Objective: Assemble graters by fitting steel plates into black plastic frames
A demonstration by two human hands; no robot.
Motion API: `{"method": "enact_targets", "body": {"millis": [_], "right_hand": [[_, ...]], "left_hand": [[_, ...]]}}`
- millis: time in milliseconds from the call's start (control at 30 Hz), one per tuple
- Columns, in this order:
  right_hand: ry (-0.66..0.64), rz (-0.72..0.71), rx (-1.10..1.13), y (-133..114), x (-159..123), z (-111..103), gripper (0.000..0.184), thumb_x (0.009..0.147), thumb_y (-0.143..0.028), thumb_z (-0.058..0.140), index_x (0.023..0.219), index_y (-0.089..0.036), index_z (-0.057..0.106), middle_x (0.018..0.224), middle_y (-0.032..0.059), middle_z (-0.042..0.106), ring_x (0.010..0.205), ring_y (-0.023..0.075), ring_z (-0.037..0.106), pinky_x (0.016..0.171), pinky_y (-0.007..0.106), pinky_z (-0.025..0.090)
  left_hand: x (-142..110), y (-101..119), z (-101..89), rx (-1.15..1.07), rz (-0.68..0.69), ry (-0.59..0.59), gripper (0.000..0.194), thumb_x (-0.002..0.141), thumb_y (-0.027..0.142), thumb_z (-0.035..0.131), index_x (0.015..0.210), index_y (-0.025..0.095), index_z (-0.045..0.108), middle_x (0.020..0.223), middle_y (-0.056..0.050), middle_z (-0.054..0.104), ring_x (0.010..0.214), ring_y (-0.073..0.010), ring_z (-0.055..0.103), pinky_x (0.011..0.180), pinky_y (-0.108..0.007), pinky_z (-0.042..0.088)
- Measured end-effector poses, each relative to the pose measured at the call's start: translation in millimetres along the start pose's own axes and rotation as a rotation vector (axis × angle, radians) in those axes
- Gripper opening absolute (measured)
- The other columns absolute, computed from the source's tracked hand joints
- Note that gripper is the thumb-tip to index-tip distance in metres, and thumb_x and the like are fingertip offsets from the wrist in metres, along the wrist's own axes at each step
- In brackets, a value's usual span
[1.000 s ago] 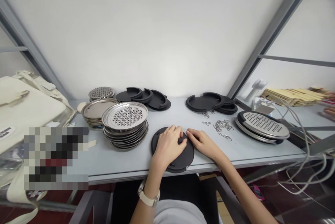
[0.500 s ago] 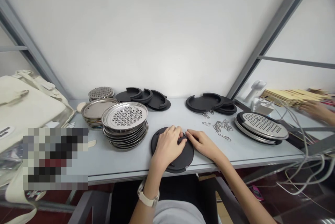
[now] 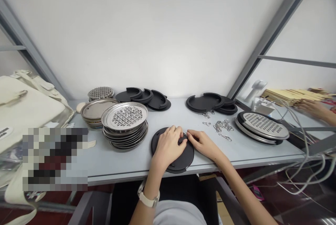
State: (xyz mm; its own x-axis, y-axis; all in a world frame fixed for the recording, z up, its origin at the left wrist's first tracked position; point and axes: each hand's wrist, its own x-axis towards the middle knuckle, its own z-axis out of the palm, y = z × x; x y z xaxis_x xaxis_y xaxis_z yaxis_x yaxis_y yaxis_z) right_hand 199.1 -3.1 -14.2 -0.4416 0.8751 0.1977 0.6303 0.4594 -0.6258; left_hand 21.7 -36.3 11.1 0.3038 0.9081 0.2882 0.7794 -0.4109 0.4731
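A round black plastic holder (image 3: 181, 163) with a raised part-rim lies flat at the table's front edge. Across its upper side rests my left hand (image 3: 170, 145), fingers curled over the far rim and pressing it down. At the holder's far right edge my right hand (image 3: 201, 142) is closed in a pinch, with a bit of shiny metal (image 3: 185, 134) at the fingertips, which looks like a small wire clip. Loose metal wire clips (image 3: 222, 125) are scattered to the right of that hand.
Stacked metal grater discs (image 3: 125, 115) and plain metal discs (image 3: 98, 108) stand on the left. More black holders (image 3: 206, 103) lie along the wall. A grater disc in a black holder (image 3: 265, 125) sits right. Beyond the frame, another person's hand (image 3: 312, 107) touches wooden pieces.
Both my hands keep almost the same place on the black holder. At the far right, the other person's hand has shifted slightly left over the wooden pieces.
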Motion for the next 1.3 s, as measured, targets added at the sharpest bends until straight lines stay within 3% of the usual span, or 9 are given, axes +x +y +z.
{"method": "enact_targets", "body": {"millis": [367,933,1300], "right_hand": [[0.017,-0.007,0.085,-2.4,-1.6,-0.2,0.023,0.097,-0.033,0.037,0.076,-0.022,0.037,0.062,-0.0065,0.037,0.057,0.0114,0.036,0.057,0.024,0.031],[0.027,0.0,-0.009,-0.4,-0.3,-2.4,0.037,0.098,-0.038,0.038,0.067,-0.019,0.044,0.058,-0.0046,0.045,0.056,0.0116,0.041,0.056,0.024,0.03],[0.015,0.016,0.003,0.8,0.4,-2.1,0.041,0.098,-0.042,0.036,0.068,-0.018,0.051,0.058,-0.0034,0.049,0.056,0.0122,0.044,0.056,0.025,0.03]], "left_hand": [[0.1,-2.3,2.5,-0.007,0.002,0.002,0.009,0.089,0.03,0.053,0.087,0.023,0.048,0.092,0.001,0.057,0.09,-0.0173,0.056,0.073,-0.029,0.042],[-0.1,-4.3,4.1,-0.025,0.006,0.012,0.011,0.088,0.031,0.055,0.086,0.023,0.048,0.09,0.001,0.057,0.089,-0.0166,0.056,0.072,-0.029,0.042],[-0.4,-3.3,0.9,-0.009,0.0,-0.03,0.019,0.091,0.034,0.051,0.108,0.028,0.057,0.094,0.0,0.058,0.093,-0.0188,0.057,0.072,-0.03,0.043]]}}
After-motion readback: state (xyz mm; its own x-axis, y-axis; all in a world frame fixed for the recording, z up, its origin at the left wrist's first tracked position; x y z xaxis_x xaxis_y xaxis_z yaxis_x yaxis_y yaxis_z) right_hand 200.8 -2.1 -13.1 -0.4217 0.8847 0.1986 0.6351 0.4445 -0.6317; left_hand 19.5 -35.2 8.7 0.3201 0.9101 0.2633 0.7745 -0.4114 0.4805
